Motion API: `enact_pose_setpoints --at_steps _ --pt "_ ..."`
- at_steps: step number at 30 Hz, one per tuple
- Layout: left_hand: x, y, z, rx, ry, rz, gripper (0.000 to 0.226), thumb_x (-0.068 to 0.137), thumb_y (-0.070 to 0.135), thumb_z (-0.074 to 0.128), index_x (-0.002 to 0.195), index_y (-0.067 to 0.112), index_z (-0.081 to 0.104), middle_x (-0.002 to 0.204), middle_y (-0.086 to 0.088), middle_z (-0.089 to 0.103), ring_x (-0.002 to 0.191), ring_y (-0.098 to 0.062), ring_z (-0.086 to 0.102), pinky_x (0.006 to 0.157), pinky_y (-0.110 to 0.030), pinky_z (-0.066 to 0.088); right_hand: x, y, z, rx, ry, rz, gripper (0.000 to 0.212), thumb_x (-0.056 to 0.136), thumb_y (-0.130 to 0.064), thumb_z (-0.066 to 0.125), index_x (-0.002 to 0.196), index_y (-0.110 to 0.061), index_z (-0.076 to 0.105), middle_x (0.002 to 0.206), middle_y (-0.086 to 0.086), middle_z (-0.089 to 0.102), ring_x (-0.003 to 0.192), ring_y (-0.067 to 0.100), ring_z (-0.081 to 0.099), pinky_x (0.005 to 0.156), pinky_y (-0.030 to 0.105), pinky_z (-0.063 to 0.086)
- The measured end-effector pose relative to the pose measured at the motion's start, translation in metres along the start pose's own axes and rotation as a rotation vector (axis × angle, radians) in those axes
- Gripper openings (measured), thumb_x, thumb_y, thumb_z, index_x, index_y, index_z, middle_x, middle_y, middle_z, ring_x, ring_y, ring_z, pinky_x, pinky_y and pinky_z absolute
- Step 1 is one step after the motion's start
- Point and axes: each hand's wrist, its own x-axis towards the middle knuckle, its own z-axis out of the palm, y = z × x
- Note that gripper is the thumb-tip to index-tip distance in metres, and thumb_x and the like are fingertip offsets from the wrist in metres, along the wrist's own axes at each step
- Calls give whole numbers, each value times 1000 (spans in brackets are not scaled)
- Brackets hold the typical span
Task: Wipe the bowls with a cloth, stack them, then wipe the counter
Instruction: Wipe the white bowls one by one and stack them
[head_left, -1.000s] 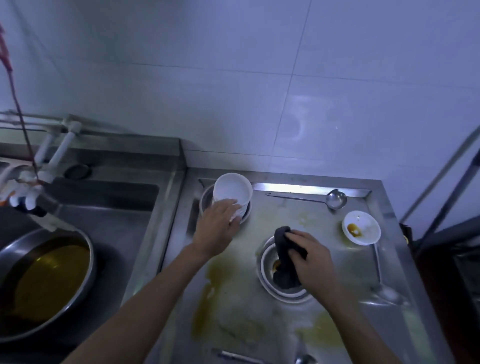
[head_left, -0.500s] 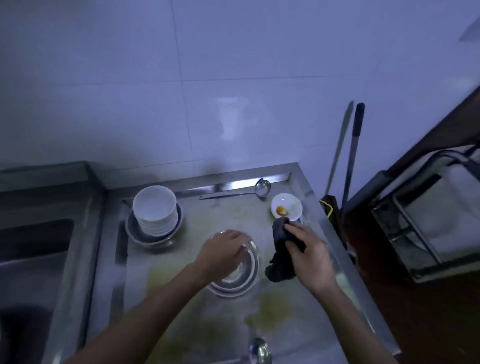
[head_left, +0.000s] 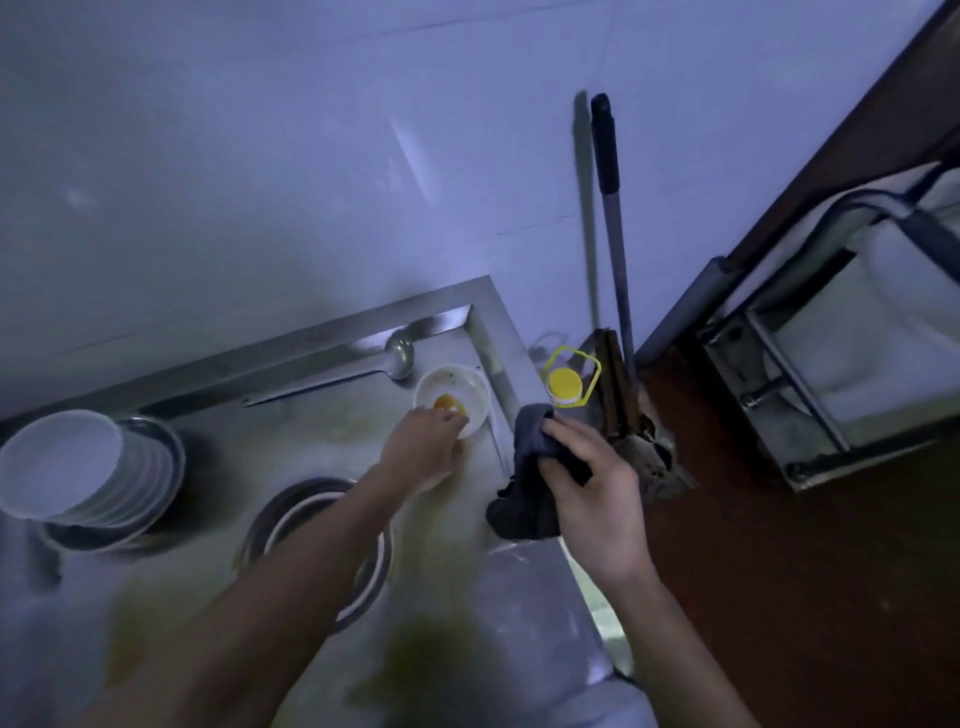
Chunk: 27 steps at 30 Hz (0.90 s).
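A small white bowl (head_left: 460, 387) with orange residue sits near the counter's far right corner. My left hand (head_left: 423, 447) reaches over to it and pinches its near rim. My right hand (head_left: 597, 499) grips a dark cloth (head_left: 524, 488) in the air over the counter's right edge, just right of that bowl. A stack of white bowls (head_left: 57, 462) stands tilted in a metal basin (head_left: 161, 457) at the left. A metal bowl (head_left: 371, 566) with a white rim inside lies under my left forearm. The steel counter (head_left: 519, 597) carries yellowish smears.
A metal ladle (head_left: 400, 353) lies along the back rim. A yellow-capped bottle (head_left: 565, 387) stands on the floor beside the counter's right edge, with two long handles (head_left: 610, 234) leaning on the tiled wall. A metal-framed cart (head_left: 831, 364) fills the right side.
My view swung right. My left hand left the middle metal bowl and reached the small stained bowl. My right hand carried the cloth rightward, beyond the counter's edge.
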Motion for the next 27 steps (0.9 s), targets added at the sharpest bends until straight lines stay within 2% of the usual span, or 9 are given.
enact_pose_setpoints --at_steps 1,3,7,9,12,15,18,23,27 --pt "7 1 4 20 -4 -28 24 68 12 76 91 9 70 79 -13 71 67 -38 66 58 -38 51 3 4 -3 13 -9 2 44 82 10 69 112 -23 74 121 -26 62 116 -7 58 105 19 42" --pt "16 5 12 21 -13 -96 18 69 14 70 87 11 69 78 -11 70 68 -37 66 58 -37 49 9 10 -6 43 -29 13 46 83 10 69 111 -26 74 122 -24 63 117 -5 59 105 24 44" --pt "23 9 26 141 -26 -120 21 85 10 60 102 16 71 101 -5 73 92 -29 67 81 -38 49 18 18 -9 88 -36 33 60 83 10 70 105 -45 68 123 -18 66 117 -1 60 106 31 47" --pt "23 11 26 64 4 -208 21 92 13 55 107 17 70 106 -6 72 95 -32 67 83 -38 49 21 22 -9 84 -51 38 64 83 10 69 105 -50 66 124 -18 66 118 0 60 106 33 47" --pt "17 14 15 -264 60 -466 19 98 24 51 106 18 67 99 -8 70 91 -36 66 75 -38 51 27 23 -6 63 -86 45 61 83 10 69 105 -46 67 122 -26 62 116 -8 57 107 29 45" --pt "-2 14 -2 -718 158 -641 20 89 29 57 77 13 57 71 -1 58 72 -26 58 60 -33 39 33 23 2 10 -123 0 49 83 11 67 113 -27 72 121 -31 57 113 -12 55 107 24 42" --pt "-32 11 -25 -1112 224 -734 16 95 24 65 87 11 70 82 -6 70 74 -22 61 67 -32 46 38 16 14 -66 -179 -54 44 87 9 63 121 -18 71 124 -31 52 118 2 54 109 25 39" --pt "-90 3 -61 -1425 247 -655 28 92 28 69 112 9 72 105 -14 76 98 -39 71 90 -56 56 32 -26 39 -151 -252 -266 40 89 -3 52 123 -13 71 129 -12 57 118 11 53 103 3 27" --pt "-129 3 -96 -1559 209 -483 29 96 18 66 121 2 66 114 -22 72 105 -39 69 91 -52 54 9 -66 67 -134 -328 -477 36 97 -12 47 125 -11 69 132 -7 56 120 17 53 107 14 34"
